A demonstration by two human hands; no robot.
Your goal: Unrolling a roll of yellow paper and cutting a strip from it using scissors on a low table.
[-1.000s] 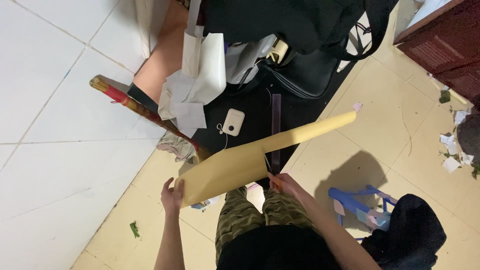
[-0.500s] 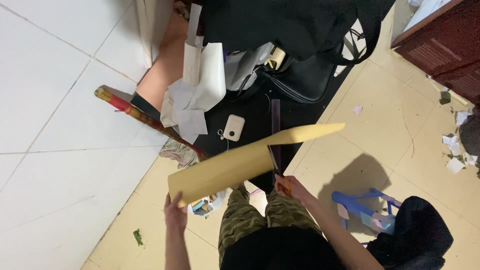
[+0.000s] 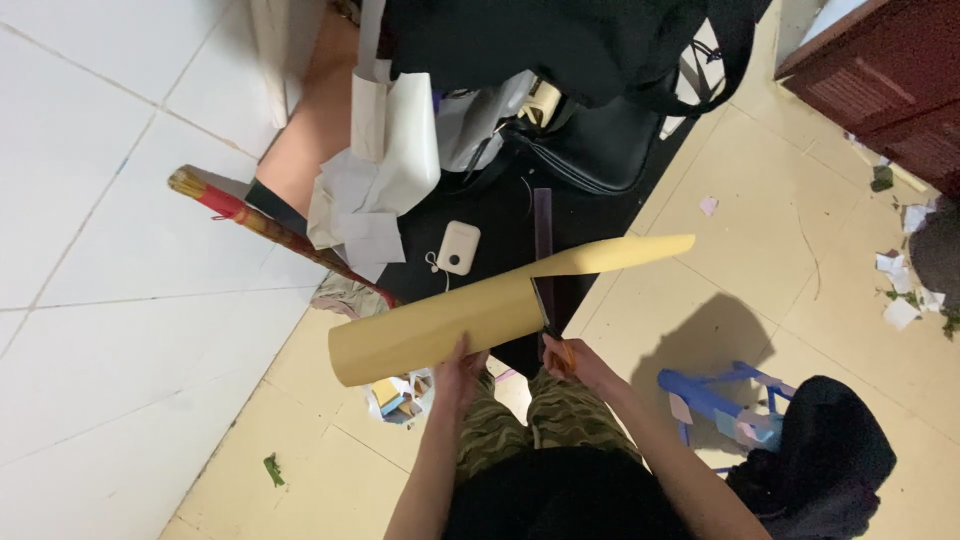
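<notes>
A long sheet of tan paper (image 3: 470,312) curls in front of me, running from lower left to upper right. My left hand (image 3: 458,365) grips its lower edge near the middle. My right hand (image 3: 572,358) is closed on orange-handled scissors (image 3: 550,322), whose blades sit in a cut in the sheet's lower edge. My camouflage trousers (image 3: 520,420) are below the hands.
A black mat (image 3: 500,215) holds a small white device (image 3: 458,247) and a dark strip. White paper bags (image 3: 385,170), a black bag (image 3: 590,140) and a red-banded broom handle (image 3: 275,232) lie beyond. A blue stool (image 3: 715,395), dark cloth and paper scraps are at right.
My left hand has shifted from the sheet's left end to its middle. The sheet now curls more and sits lower, and the scissors have cut further into it.
</notes>
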